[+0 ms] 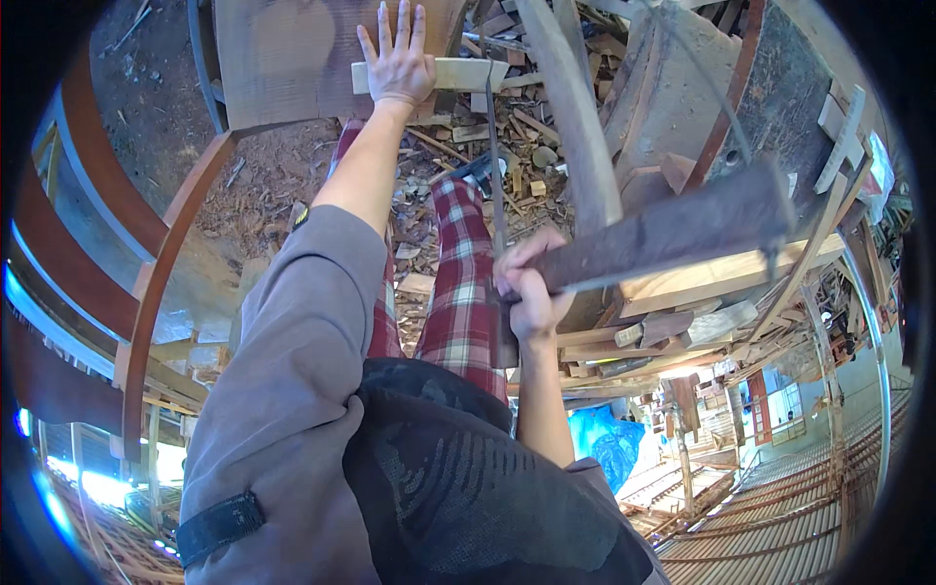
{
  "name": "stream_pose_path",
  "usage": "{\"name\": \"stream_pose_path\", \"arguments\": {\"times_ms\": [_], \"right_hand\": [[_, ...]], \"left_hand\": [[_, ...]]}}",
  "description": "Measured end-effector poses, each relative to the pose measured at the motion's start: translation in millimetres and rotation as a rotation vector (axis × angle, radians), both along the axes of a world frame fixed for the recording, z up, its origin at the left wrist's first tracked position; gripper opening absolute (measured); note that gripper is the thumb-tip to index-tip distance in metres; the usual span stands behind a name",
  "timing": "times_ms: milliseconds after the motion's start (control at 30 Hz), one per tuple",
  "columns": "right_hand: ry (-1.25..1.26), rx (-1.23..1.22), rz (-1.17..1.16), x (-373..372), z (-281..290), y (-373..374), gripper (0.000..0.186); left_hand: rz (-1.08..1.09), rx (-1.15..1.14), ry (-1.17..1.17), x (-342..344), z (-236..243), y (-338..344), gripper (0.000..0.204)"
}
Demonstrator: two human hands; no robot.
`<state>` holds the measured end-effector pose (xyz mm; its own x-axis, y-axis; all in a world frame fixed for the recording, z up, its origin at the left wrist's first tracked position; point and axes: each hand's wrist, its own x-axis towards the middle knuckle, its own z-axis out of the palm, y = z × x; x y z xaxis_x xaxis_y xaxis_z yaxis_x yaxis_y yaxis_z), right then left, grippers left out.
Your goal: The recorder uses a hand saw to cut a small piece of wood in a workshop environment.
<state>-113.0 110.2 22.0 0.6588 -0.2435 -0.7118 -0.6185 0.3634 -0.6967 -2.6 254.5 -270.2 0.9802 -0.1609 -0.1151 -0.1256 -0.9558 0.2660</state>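
Observation:
My left hand [402,60] lies flat with its fingers spread, pressing on a pale wooden strip [471,75]. The strip rests across a broad wooden board [285,60], and its right end juts past the board's edge. Closed around the near end of a frame saw [663,234] is my right hand [534,291]. The saw's dark wooden side bar reaches out to the right, and its thin blade [494,166] runs away from me to the strip's overhanging end. Whether the teeth have cut into the strip cannot be made out.
Wood scraps [531,146] litter the ground beyond my legs. A thick pale timber [575,107] slants down right of the blade. Stacked planks [721,278] lie at the right, near a blue plastic sheet [609,439]. Curved reddish-brown wooden frames [161,263] stand at the left.

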Motion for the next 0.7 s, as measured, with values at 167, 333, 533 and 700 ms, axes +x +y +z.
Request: {"name": "stream_pose_path", "arguments": {"times_ms": [167, 333, 533, 700], "right_hand": [[-0.028, -0.066, 0.089, 1, -15, -15, 0.007], [-0.001, -0.102, 0.096, 45, -69, -16, 0.012], [-0.094, -0.084, -0.003, 41, -71, -22, 0.012], [-0.116, -0.062, -0.011, 69, -41, -37, 0.016]], "left_hand": [[-0.016, 0.003, 0.044, 6, 9, -3, 0.083], [-0.001, -0.171, -0.085, -2, -7, 6, 0.073], [-0.017, -0.064, -0.041, -6, -9, -3, 0.071], [-0.039, 0.039, -0.043, 2, -10, 3, 0.066]]}}
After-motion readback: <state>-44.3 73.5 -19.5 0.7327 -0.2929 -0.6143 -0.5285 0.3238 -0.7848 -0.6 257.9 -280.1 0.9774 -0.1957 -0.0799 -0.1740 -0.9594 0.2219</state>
